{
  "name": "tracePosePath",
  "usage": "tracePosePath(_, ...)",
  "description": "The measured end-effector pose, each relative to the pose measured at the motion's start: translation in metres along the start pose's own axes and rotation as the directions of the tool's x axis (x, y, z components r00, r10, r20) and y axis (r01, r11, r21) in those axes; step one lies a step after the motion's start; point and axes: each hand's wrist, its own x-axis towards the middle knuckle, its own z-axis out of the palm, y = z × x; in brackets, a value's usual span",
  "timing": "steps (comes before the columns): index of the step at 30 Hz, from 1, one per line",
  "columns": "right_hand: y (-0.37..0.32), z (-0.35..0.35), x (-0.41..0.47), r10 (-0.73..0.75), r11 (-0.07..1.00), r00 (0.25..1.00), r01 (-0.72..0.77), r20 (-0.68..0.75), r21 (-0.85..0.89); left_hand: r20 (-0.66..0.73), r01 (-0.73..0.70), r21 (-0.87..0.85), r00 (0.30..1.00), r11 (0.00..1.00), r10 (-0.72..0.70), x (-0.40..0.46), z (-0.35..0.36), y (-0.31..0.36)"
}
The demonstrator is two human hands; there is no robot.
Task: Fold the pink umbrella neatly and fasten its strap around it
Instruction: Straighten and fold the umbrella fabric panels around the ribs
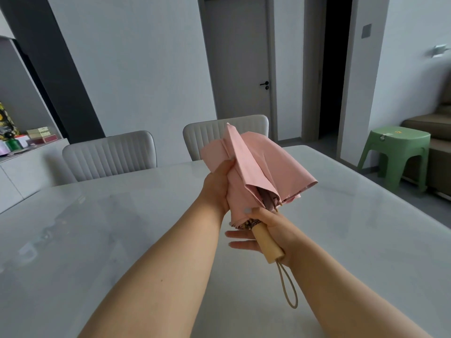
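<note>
Held above the pale bench (97, 228) near the centre of view, the pink umbrella (256, 172) is tilted with its tip toward 12 o'clock and its wooden handle (267, 242) toward 6 o'clock. Its gathered canopy is gripped by the left hand (218, 189) at 9 o'clock of the folds, while loose panels flare toward 3 o'clock. The handle is cradled by the right hand (271, 230), thumb over its top and fingers loosely extended beneath; a cord loop (289, 286) hangs from the handle's end.

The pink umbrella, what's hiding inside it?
Inside the pink umbrella, dark lining and rib tips peek out. Folded cloth covers the rest; no strap shows.
</note>
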Motion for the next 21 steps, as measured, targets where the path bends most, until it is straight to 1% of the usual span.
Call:
tracePosePath(1,-0.001,0.001,-0.002,0.006,0.999,1.000,-0.007,0.029,0.046,0.006,-0.005,0.004,1.000,1.000,0.005,-0.001,0.002,0.000)
tracePosePath(6,-0.005,0.002,-0.008,-0.115,0.993,0.993,0.116,0.039,-0.026,-0.010,-0.022,0.066,1.000,0.998,0.023,-0.006,0.004,0.005)
tracePosePath(11,-0.008,0.005,-0.011,-0.153,0.988,0.988,0.153,0.037,-0.020,0.001,-0.028,0.174,1.000,0.984,0.028,-0.010,0.004,0.018)
tracePosePath(13,-0.009,0.005,-0.012,-0.161,0.987,0.986,0.161,0.032,-0.021,-0.009,-0.060,0.181,0.998,0.982,0.063,-0.011,0.005,0.030)
tracePosePath(16,-0.009,0.004,-0.013,-0.177,0.984,0.984,0.178,0.034,-0.029,-0.110,-0.142,0.254,0.978,0.957,0.175,-0.008,0.005,0.052)
tracePosePath(18,-0.009,0.004,-0.012,-0.184,0.982,0.982,0.185,0.038,-0.039,-0.195,-0.183,0.401,0.940,0.898,0.279,-0.008,0.006,0.070)
tracePosePath(20,-0.008,0.003,-0.012,-0.188,0.981,0.981,0.189,0.039,-0.049,-0.208,-0.213,0.574,0.896,0.791,0.393,-0.008,0.010,0.090)
tracePosePath(21,-0.008,0.003,-0.012,-0.188,0.980,0.981,0.190,0.038,-0.055,-0.183,-0.236,0.639,0.878,0.732,0.443,-0.008,0.014,0.099)
